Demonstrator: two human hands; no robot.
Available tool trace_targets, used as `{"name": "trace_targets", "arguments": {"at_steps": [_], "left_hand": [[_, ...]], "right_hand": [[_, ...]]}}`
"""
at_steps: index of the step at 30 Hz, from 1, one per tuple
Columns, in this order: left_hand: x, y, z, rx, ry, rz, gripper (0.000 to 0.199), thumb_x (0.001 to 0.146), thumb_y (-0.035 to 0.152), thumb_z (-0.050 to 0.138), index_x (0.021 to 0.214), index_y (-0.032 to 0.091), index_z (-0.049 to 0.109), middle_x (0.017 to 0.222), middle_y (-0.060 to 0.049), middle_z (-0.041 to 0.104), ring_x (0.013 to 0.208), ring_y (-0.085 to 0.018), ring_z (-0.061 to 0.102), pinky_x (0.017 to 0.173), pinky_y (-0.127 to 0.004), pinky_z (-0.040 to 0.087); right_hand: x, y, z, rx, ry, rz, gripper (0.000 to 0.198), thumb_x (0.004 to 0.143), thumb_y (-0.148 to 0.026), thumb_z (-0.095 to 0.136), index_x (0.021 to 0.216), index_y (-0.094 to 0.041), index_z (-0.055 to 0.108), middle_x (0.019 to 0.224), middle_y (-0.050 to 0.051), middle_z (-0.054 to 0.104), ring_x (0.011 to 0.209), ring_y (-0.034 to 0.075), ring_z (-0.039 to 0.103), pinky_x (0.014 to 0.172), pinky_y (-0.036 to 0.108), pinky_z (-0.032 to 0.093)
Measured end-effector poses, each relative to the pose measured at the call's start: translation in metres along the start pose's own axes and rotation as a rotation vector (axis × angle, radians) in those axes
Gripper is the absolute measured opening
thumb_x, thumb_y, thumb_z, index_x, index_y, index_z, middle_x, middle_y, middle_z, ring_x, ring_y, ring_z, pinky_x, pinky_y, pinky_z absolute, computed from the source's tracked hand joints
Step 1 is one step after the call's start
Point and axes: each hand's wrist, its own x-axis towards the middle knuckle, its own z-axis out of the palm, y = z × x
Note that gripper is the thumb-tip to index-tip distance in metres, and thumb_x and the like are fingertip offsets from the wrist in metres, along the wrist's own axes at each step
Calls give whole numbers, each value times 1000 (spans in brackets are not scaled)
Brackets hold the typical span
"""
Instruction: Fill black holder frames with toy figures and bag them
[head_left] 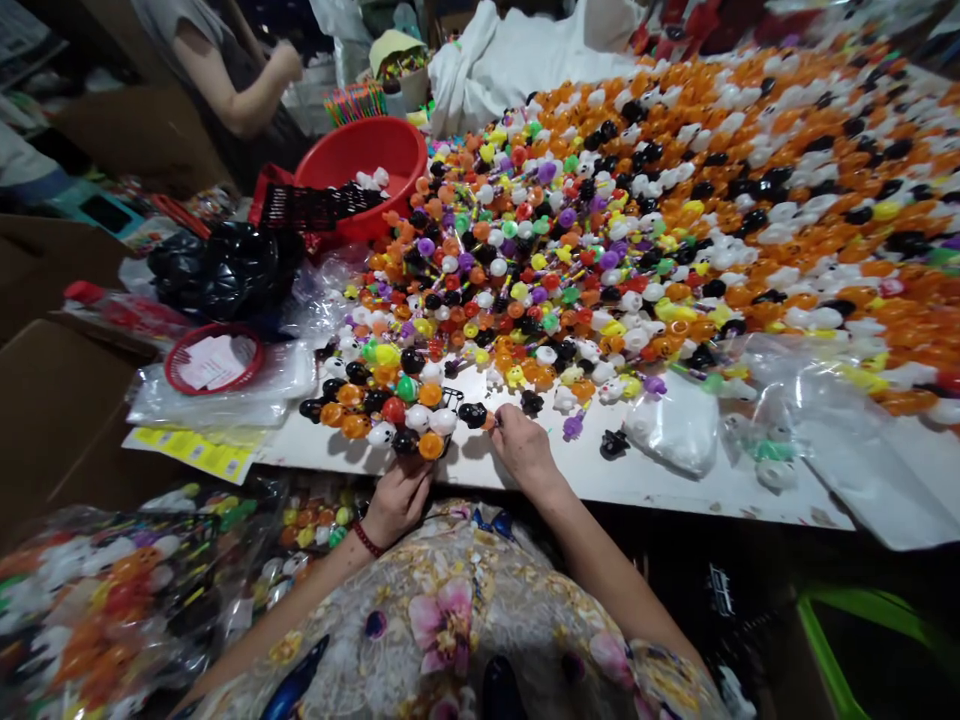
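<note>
My left hand (397,500) is closed at the near edge of a black plastic rack (453,397), under the toys filling it. Orange, black, white, red and green heads of small plastic toys (394,410) stand in that rack. Just right of it, my right hand (523,447) pinches a small toy with a black head (472,415), its head pointing left to the rack's open-barred end. A loose black piece (615,444) and a purple toy (574,425) lie on the white table to the right.
A large heap of colourful small toys (555,250) covers the white table (540,475). Left stand a red tub (360,165), a black rack across it, and a red basket with paper slips (178,372). Bagged toys (97,610) lie below. Another person (232,90) stands behind.
</note>
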Motion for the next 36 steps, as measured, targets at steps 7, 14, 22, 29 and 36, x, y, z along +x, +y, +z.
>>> {"name": "trace_targets", "arguments": {"at_steps": [7, 14, 22, 29, 36], "left_hand": [[4, 2, -2, -17, 2, 17, 45, 88, 9, 55, 132, 20, 57, 108, -11, 71, 104, -21, 67, 92, -35, 57], [4, 2, -1, 2, 29, 25, 43, 88, 8, 56, 129, 19, 58, 106, -11, 71, 103, -22, 68, 89, -34, 58], [0, -1, 0, 8, 24, 45, 46, 87, 8, 56, 131, 20, 57, 103, -10, 72, 98, -21, 69, 89, -33, 57], [2, -2, 1, -5, 80, 84, 57, 85, 7, 60, 139, 23, 52, 99, -9, 73, 91, -21, 70, 84, -30, 58], [8, 0, 0, -5, 111, 132, 60, 85, 6, 59, 142, 22, 49, 96, -9, 72, 87, -21, 69, 82, -31, 57]], "right_hand": [[14, -6, 17, 669, -72, 261, 5, 75, -24, 59, 78, -20, 57, 77, 3, 65, 70, 18, 61, 65, 29, 48], [36, -24, 45, 1021, -142, 346, 20, 68, -33, 66, 81, -17, 66, 77, 2, 68, 71, 17, 60, 63, 28, 49], [46, -33, 27, 537, -242, 126, 21, 73, -9, 56, 87, -18, 68, 83, 3, 73, 80, 20, 65, 73, 26, 48], [50, -38, 24, 377, -285, -20, 36, 68, 1, 54, 92, -21, 67, 94, 3, 73, 90, 22, 65, 81, 29, 49], [38, -26, 12, 358, -243, -53, 23, 81, -8, 61, 97, -21, 69, 96, 3, 71, 89, 18, 64, 82, 28, 50]]}}
